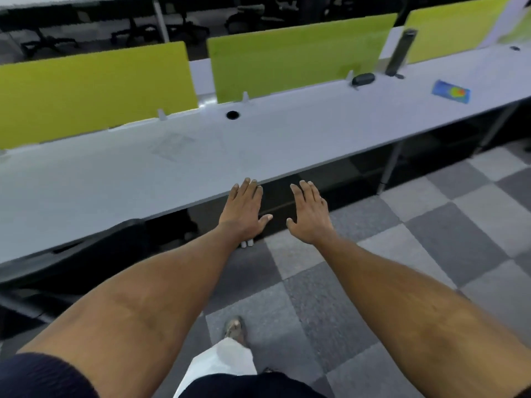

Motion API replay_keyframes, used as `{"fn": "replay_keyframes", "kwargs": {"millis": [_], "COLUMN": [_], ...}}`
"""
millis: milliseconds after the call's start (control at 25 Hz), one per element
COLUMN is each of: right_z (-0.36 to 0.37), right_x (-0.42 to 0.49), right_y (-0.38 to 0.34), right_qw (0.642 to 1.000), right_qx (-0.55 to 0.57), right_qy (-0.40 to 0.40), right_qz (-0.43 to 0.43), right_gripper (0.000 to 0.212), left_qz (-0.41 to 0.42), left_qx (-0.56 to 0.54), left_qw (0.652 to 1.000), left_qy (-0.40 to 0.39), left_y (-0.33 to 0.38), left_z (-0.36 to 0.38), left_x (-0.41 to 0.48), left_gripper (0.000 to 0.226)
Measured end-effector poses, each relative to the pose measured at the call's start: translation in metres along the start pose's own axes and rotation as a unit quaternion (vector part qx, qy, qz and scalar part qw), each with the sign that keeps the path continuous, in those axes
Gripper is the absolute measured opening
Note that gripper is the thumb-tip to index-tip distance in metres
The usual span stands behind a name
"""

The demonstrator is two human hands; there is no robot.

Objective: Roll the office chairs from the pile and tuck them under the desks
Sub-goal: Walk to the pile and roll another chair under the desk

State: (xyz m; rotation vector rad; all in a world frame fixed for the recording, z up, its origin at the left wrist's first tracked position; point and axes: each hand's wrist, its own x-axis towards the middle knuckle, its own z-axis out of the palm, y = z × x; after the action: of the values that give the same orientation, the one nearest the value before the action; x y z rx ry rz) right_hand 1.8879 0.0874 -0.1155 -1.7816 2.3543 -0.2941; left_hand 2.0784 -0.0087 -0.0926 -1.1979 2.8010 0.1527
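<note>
Head view: your left hand (244, 211) and right hand (310, 214) hold nothing, fingers (247, 188) straight, at the worktop (143, 173) edge. The dark chair (129, 242) seems tucked under it; check that it sits fully in.

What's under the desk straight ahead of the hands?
Mostly shadow. A dark bulky shape, possibly a chair, shows under the desk at left; a metal desk leg stands further right. The left hand and right hand cover part of the gap.

No text is readable; print on the blue packet (451, 91) on the desk (172, 173) seems blurred
</note>
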Motion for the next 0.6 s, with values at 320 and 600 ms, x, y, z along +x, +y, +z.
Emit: {"fn": "replay_keyframes", "kwargs": {"millis": [320,600], "right_z": [-0.042,-0.080], "right_x": [0.033,0.067], "right_y": [0.166,0.275], "right_qw": [0.982,0.942], "right_qx": [0.016,0.041], "right_qy": [0.032,0.069], "right_qz": [0.183,0.326], "right_gripper": [0.097,0.097], "left_qz": [0.147,0.277], "left_qx": [0.015,0.050], "left_qw": [0.989,0.959], "left_qy": [-0.013,-0.025], "left_y": [0.113,0.211], "left_z": [-0.001,-0.030], "left_x": [0.178,0.336], "left_gripper": [0.088,0.087]}}
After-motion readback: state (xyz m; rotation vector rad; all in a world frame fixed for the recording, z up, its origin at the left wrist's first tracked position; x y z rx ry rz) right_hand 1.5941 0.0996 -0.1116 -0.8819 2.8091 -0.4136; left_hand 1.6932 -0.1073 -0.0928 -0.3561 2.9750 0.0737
